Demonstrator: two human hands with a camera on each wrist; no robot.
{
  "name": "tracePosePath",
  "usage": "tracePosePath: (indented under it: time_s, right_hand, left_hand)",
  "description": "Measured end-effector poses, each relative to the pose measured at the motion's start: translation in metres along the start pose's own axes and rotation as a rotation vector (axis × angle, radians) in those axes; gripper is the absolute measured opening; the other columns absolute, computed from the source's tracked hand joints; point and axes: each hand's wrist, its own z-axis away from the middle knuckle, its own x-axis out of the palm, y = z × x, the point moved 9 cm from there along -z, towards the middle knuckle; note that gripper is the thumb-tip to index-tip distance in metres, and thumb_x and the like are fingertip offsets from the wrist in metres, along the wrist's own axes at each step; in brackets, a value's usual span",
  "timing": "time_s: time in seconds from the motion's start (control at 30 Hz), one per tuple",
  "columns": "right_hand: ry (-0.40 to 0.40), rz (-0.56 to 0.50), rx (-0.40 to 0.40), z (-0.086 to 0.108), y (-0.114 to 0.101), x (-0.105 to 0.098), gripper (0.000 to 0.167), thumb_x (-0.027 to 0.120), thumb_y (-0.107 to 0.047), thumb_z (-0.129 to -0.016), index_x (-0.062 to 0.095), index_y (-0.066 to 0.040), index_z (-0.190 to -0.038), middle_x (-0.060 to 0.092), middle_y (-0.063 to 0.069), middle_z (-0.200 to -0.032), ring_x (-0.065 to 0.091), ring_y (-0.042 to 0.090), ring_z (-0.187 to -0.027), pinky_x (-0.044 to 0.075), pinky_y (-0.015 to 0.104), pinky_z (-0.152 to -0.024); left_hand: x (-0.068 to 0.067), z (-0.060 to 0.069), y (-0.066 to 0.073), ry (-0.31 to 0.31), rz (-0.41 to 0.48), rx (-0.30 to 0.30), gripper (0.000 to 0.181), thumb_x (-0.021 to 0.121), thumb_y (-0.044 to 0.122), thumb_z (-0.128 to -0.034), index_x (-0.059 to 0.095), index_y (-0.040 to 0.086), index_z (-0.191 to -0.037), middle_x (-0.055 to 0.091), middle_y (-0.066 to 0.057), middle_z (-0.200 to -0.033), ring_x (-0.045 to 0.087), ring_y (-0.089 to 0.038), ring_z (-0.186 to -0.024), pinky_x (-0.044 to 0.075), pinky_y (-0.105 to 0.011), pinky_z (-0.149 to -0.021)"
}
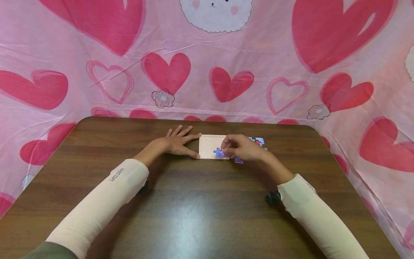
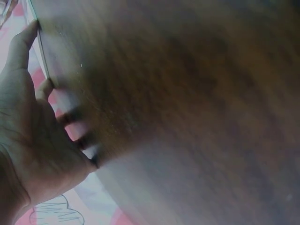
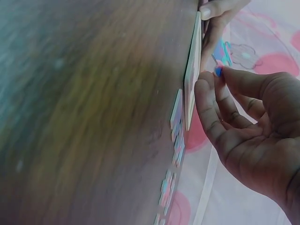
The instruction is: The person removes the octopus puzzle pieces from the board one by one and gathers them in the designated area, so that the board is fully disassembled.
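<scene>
A pale wooden puzzle tray (image 1: 208, 143) lies flat near the far side of the table. My left hand (image 1: 179, 143) has its fingers spread, with thumb and index finger touching the tray's left edge. Between thumb and fingertips my right hand (image 1: 242, 147) pinches a blue and pink jigsaw piece (image 1: 219, 153), held over the right part of the tray. In the right wrist view the pinched piece appears above the tray (image 3: 193, 70). Other jigsaw pieces (image 1: 260, 141) lie right of the tray, partly hidden behind the right hand.
The brown wooden table (image 1: 181, 201) has rounded far corners. Behind it hangs a pink cloth (image 1: 197, 46) printed with hearts. One more piece (image 1: 239, 160) sits below the right hand, by the tray's near right corner.
</scene>
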Motion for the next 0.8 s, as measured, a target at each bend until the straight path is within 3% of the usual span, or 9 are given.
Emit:
tracePosePath:
  time_s: [0.13,0.37,0.8]
  right_hand:
    - [0.026,-0.007,0.034,0.008,0.006,-0.009,0.01,0.075,-0.002,-0.107,0.073,0.003,-0.116,0.078,0.018,-0.098,0.074,0.026,-0.088,0.066,0.032,-0.082]
    - [0.051,-0.017,0.067,0.022,0.018,-0.024,0.012,0.073,-0.001,-0.107,0.074,0.006,-0.117,0.077,0.021,-0.101,0.074,0.025,-0.088,0.069,0.035,-0.08]
    - [0.073,-0.004,0.122,0.042,0.029,-0.041,0.016,0.075,-0.003,-0.106,0.075,0.006,-0.119,0.078,0.021,-0.106,0.074,0.024,-0.089,0.068,0.034,-0.08]
  left_hand:
    - [0.001,-0.005,-0.003,0.0,0.006,-0.002,0.124,0.064,0.105,-0.0762,0.014,0.056,-0.178,-0.016,0.007,-0.192,-0.025,-0.035,-0.177,-0.016,-0.068,-0.14]
    - [0.0,-0.005,-0.001,0.005,-0.005,-0.008,0.114,0.069,0.094,-0.0844,0.014,0.058,-0.177,-0.015,0.008,-0.192,-0.024,-0.036,-0.177,-0.016,-0.068,-0.14]
    - [0.001,-0.006,-0.002,0.003,-0.006,-0.011,0.113,0.07,0.092,-0.0852,0.015,0.057,-0.178,-0.014,0.007,-0.192,-0.023,-0.037,-0.177,-0.015,-0.071,-0.139]
